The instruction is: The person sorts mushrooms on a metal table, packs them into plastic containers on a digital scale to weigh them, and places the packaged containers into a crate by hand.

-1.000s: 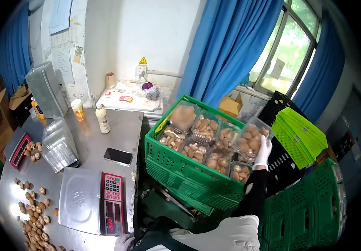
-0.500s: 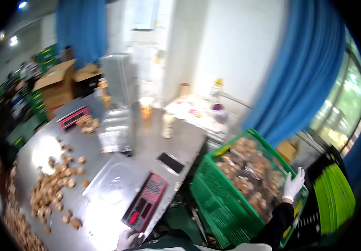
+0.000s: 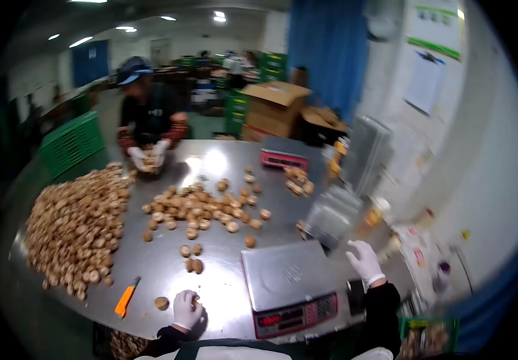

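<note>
My left hand [image 3: 187,310], in a white glove, is at the near edge of the metal table [image 3: 223,300], its fingers curled round a mushroom that shows partly at the fingertips. One loose mushroom [image 3: 161,303] lies left of it, and an orange knife [image 3: 126,298] lies farther left. My right hand [image 3: 365,262], also gloved, is raised with fingers apart, right of the scale [image 3: 292,276] and just in front of the stacked clear trays [image 3: 334,216]. The scale's plate is bare and its red display is lit.
Mushrooms form a big pile [image 3: 79,222] at left and a smaller group [image 3: 199,204] mid-table. Across the table a person [image 3: 151,114] holds mushrooms. A second scale [image 3: 284,157] stands at the back. A green crate [image 3: 454,336] holds bagged mushrooms at lower right.
The view has swung left. My right hand has left the green crate and is now over the table beside the scale. My left hand has moved from the scale's near edge to the mushroom.
</note>
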Tool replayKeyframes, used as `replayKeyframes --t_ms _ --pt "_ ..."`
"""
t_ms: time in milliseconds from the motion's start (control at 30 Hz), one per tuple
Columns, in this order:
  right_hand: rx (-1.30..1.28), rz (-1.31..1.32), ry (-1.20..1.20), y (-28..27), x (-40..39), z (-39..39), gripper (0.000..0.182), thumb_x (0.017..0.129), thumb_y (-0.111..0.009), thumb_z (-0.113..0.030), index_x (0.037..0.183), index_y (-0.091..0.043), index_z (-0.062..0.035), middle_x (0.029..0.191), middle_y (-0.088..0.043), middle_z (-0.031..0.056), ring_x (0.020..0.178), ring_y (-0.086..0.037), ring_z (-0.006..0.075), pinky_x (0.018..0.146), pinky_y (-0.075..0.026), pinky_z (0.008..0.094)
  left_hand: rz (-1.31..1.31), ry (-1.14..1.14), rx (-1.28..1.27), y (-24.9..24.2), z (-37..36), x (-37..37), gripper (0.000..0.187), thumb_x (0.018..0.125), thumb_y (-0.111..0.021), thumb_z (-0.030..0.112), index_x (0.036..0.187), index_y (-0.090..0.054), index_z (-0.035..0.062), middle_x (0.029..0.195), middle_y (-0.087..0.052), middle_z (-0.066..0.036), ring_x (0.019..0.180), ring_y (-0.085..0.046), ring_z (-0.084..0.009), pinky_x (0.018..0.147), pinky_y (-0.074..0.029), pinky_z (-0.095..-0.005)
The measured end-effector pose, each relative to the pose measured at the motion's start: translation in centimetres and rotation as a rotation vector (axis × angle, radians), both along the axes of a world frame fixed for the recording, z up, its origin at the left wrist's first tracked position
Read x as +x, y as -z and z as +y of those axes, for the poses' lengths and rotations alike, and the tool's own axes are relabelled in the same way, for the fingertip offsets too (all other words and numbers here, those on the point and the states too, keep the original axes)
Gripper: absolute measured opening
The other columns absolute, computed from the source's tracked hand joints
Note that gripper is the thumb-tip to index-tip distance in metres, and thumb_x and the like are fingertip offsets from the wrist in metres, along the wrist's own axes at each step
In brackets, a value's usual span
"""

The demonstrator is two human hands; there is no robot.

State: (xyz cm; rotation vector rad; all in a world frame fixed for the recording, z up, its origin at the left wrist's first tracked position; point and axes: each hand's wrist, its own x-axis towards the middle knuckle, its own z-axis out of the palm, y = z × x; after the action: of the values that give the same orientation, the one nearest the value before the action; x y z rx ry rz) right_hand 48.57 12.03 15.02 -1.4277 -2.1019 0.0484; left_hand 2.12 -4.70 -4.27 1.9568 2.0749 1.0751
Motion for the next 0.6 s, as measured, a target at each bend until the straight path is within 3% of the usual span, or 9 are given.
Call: replayKeyframes --t_ms 33,167,200,267,300,333,367,400,600 --pt "-0.003 0.021 -0.034 1.4 -0.3 3.2 0.031 0.081 -0.063 -0.022 0.106 -0.062 -0.0047 0.108 -0.061 0.0164 0.105 -0.054 0.0332 0.092 -0.042 0.039 0.102 -0.163 0.098 0.1 -0.2 -1.5 0.033 0.071 -0.062 0.014 0.103 -0.057 0.0097 0.099 -0.053 -0.012 0.095 -0.049 -0.0307 0.082 -0.039 -0.0414" --pt "0.092 -0.001 -0.007 6.7 -1.4 14.0 0.03 0.085 -0.056 -0.021 0.107 -0.06 -0.0003 0.105 -0.061 0.0196 0.102 -0.053 0.0373 0.091 -0.041 0.0433 0.214 -0.499 -0.09 3.8 -1.3 -6.1 0.039 0.073 -0.064 0.024 0.111 -0.058 0.0151 0.118 -0.048 -0.015 0.105 -0.046 -0.0344 0.092 -0.036 -0.0431" --pt "0.078 -0.034 0.046 7.8 -1.5 16.4 0.03 0.085 -0.055 -0.02 0.107 -0.059 0.0003 0.104 -0.06 0.0212 0.102 -0.054 0.0384 0.09 -0.042 0.0434 0.107 -0.496 -0.253 4.1 -1.8 -6.3 0.04 0.074 -0.064 0.03 0.111 -0.058 0.0161 0.124 -0.045 -0.016 0.108 -0.046 -0.0361 0.092 -0.037 -0.0451" --pt "0.089 -0.071 0.169 10.1 -1.5 20.1 0.03 0.086 -0.054 -0.02 0.108 -0.06 -0.0006 0.107 -0.06 0.021 0.101 -0.055 0.0382 0.087 -0.043 0.0441 0.147 -0.462 -0.204 4.6 -2.4 -6.5 0.037 0.078 -0.062 0.028 0.113 -0.056 0.0167 0.125 -0.045 -0.015 0.101 -0.051 -0.0334 0.088 -0.041 -0.0451" --pt "-0.15 -0.036 0.184 7.8 -2.7 19.2 0.036 0.09 -0.049 -0.025 0.114 -0.059 -0.0003 0.113 -0.059 0.0221 0.108 -0.052 0.0379 0.094 -0.041 0.0417 0.135 -0.405 -0.148 5.3 -2.4 -7.0 0.036 0.079 -0.061 0.027 0.114 -0.055 0.017 0.125 -0.045 -0.014 0.098 -0.053 -0.032 0.086 -0.042 -0.0442" --pt "-0.198 -0.022 0.207 7.8 -3.0 19.4 0.036 0.089 -0.049 -0.027 0.114 -0.06 -0.0024 0.112 -0.06 0.0213 0.107 -0.054 0.0375 0.093 -0.042 0.0418 0.125 -0.459 -0.134 5.0 -2.5 -6.8 0.036 0.079 -0.061 0.027 0.114 -0.055 0.017 0.125 -0.045 -0.014 0.098 -0.053 -0.032 0.086 -0.042 -0.0442" --pt "-0.085 -0.011 0.268 10.7 -1.5 22.1 0.03 0.081 -0.06 -0.019 0.107 -0.062 -0.0049 0.105 -0.062 0.0178 0.101 -0.056 0.0358 0.089 -0.042 0.0411 0.15 -0.49 -0.112 4.3 -2.4 -6.2 0.034 0.08 -0.059 0.025 0.113 -0.055 0.0169 0.125 -0.045 -0.013 0.096 -0.054 -0.0312 0.085 -0.043 -0.0433" --pt "-0.263 0.175 0.385 10.5 -2.3 21.1 0.04 0.092 -0.048 -0.035 0.11 -0.061 -0.0018 0.092 -0.067 0.0114 0.087 -0.062 0.0234 0.081 -0.048 0.0347 0.176 -0.513 -0.095 3.9 -2.4 -5.8 0.032 0.082 -0.058 0.024 0.112 -0.056 0.0168 0.124 -0.046 -0.012 0.095 -0.055 -0.0304 0.083 -0.044 -0.0424" --pt "-0.246 0.112 0.376 10.9 -2.8 22.2 0.031 0.089 -0.052 -0.027 0.105 -0.062 -0.0024 0.09 -0.066 0.0118 0.085 -0.062 0.0254 0.078 -0.048 0.0357 0.193 -0.573 -0.125 5.7 -1.8 -6.1 0.032 0.082 -0.057 0.024 0.113 -0.057 0.0165 0.127 -0.045 -0.013 0.098 -0.055 -0.0304 0.084 -0.043 -0.0424"
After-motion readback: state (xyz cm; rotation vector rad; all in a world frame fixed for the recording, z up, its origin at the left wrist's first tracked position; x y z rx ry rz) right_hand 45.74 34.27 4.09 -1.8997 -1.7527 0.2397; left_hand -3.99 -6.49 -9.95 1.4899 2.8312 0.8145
